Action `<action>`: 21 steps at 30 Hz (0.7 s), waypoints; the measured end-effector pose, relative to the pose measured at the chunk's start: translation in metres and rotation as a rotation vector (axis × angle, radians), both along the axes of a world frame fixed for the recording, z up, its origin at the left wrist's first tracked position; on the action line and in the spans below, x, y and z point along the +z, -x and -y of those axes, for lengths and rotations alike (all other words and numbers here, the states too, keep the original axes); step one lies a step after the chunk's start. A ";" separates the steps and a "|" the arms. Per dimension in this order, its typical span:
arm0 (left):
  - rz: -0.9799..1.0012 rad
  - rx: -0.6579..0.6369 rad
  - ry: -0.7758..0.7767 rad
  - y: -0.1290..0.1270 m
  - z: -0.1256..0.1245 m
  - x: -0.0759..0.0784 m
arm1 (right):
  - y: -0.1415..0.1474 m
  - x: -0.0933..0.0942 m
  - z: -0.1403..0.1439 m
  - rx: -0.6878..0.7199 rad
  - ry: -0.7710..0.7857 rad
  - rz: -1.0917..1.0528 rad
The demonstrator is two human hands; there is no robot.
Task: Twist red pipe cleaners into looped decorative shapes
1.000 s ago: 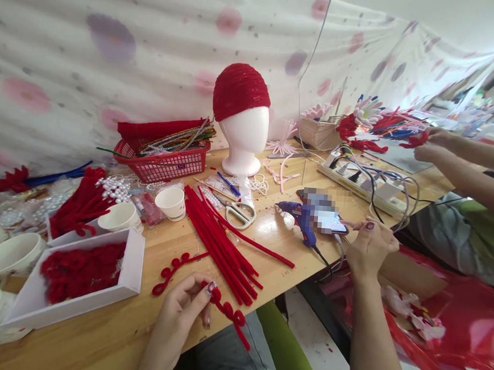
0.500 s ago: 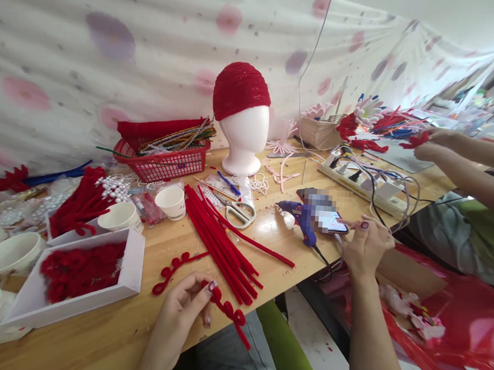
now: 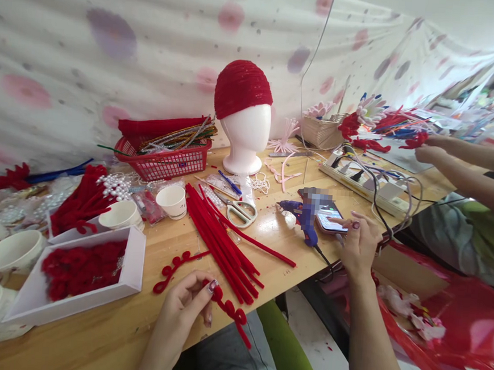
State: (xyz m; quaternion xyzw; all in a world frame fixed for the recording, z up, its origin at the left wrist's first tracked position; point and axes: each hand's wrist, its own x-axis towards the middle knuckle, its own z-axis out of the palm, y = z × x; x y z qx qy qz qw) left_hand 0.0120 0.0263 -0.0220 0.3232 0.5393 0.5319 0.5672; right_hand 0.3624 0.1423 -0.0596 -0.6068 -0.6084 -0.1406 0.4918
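Note:
A curled red pipe cleaner (image 3: pixel 240 317) is pinched between the thumb and fingers of my left hand (image 3: pixel 186 308), its looped end hanging past the table's front edge. Just beyond that hand, a second looped pipe cleaner (image 3: pixel 167 270) lies on the wood. Several straight red pipe cleaners (image 3: pixel 228 255) are fanned out to its right. My right hand (image 3: pixel 359 245) holds nothing; its index finger stretches over the lit screen of a smartphone (image 3: pixel 330 219) and appears to touch it. Left of the phone rests a blue glue gun (image 3: pixel 298 214). Scissors (image 3: pixel 241 214) lie behind the pipe cleaners.
A white foam head (image 3: pixel 247 136) wears a red cap. Around it are a red basket (image 3: pixel 167 164), a white box (image 3: pixel 132 264) of red pieces, paper cups (image 3: pixel 171 202) and a power strip (image 3: pixel 364 188) with cables. A co-worker's hands (image 3: pixel 431 149) hold red material at right.
My right hand has shifted slightly left, its index finger reaching further over the phone screen. The left hand and its pipe cleaner stay almost still.

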 end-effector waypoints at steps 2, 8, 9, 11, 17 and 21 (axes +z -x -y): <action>0.009 0.000 0.001 0.000 0.000 0.000 | 0.001 -0.001 -0.001 0.019 0.007 0.009; 0.006 0.003 -0.004 -0.001 0.000 0.002 | 0.000 -0.002 -0.002 0.013 -0.015 0.007; 0.005 0.005 -0.002 -0.001 0.000 0.002 | -0.001 -0.002 -0.001 0.004 -0.020 0.003; 0.003 0.004 0.002 -0.001 0.000 0.002 | -0.001 -0.001 -0.001 -0.011 -0.024 -0.004; 0.022 0.011 -0.004 -0.001 0.000 0.001 | -0.003 0.001 -0.003 0.012 0.025 -0.012; 0.025 0.018 -0.008 -0.003 0.001 0.003 | -0.007 0.001 -0.009 0.023 0.050 -0.008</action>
